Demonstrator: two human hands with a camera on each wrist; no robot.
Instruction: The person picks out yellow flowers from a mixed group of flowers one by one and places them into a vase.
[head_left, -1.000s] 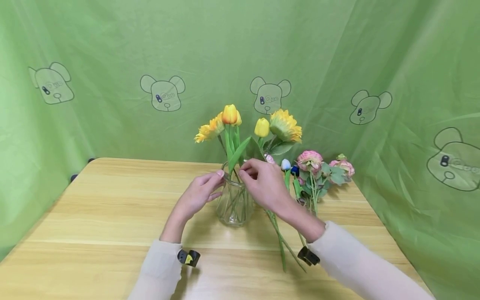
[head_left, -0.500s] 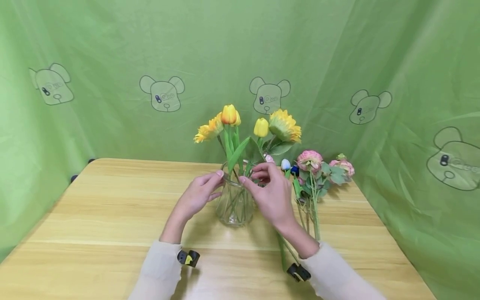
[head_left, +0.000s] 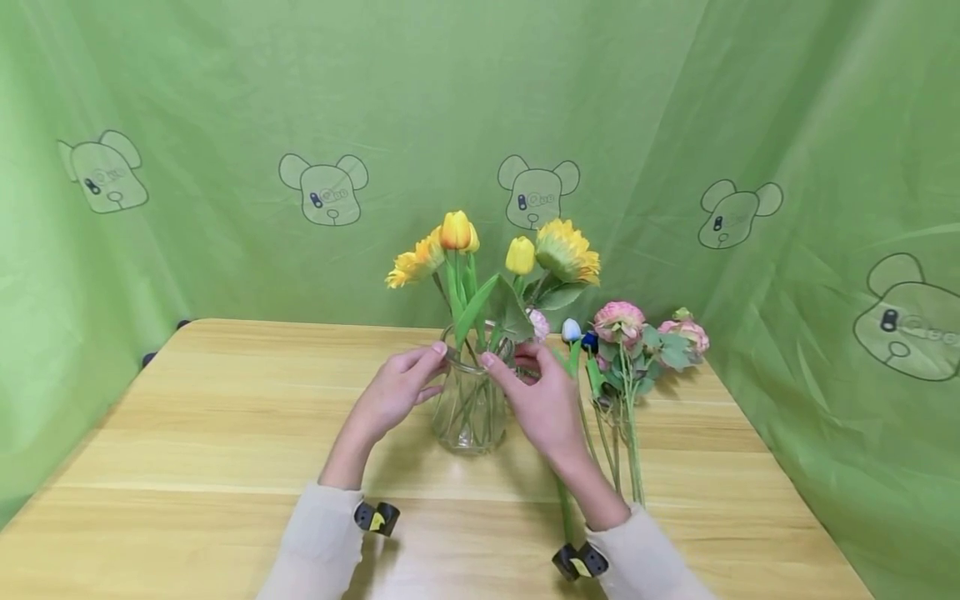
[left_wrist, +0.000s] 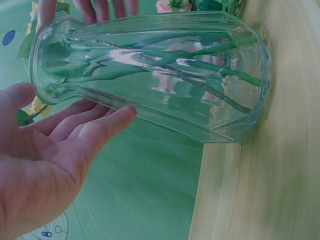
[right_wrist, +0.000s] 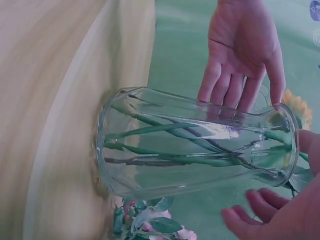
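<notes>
A clear glass vase (head_left: 459, 421) stands upright on the table, with several green stems crossing inside. Out of its mouth rise an orange tulip (head_left: 455, 231), a yellow tulip (head_left: 520, 256) and two sunflowers (head_left: 567, 252), one leaning to each side. My left hand (head_left: 393, 392) rests against the vase's left side, thumb at the rim; in the left wrist view its fingers lie nearly straight along the glass. At the right of the rim is my right hand (head_left: 546, 408), its thumb by the lip. Its loosely bent fingers (right_wrist: 245, 220) hold nothing and stand apart from the glass.
Right of the vase lie pink peony-like flowers (head_left: 619, 321), a pale blue tulip (head_left: 571, 331) and a dark blue flower (head_left: 590, 341), stems toward the front. A small pink flower (head_left: 537, 325) shows behind my right hand. A green curtain (head_left: 420, 100) hangs behind the wooden table (head_left: 225, 433).
My right hand has moved from the stems above the vase's mouth, down and out to the right side of the rim, its fingers loosening. The left hand has stayed in place.
</notes>
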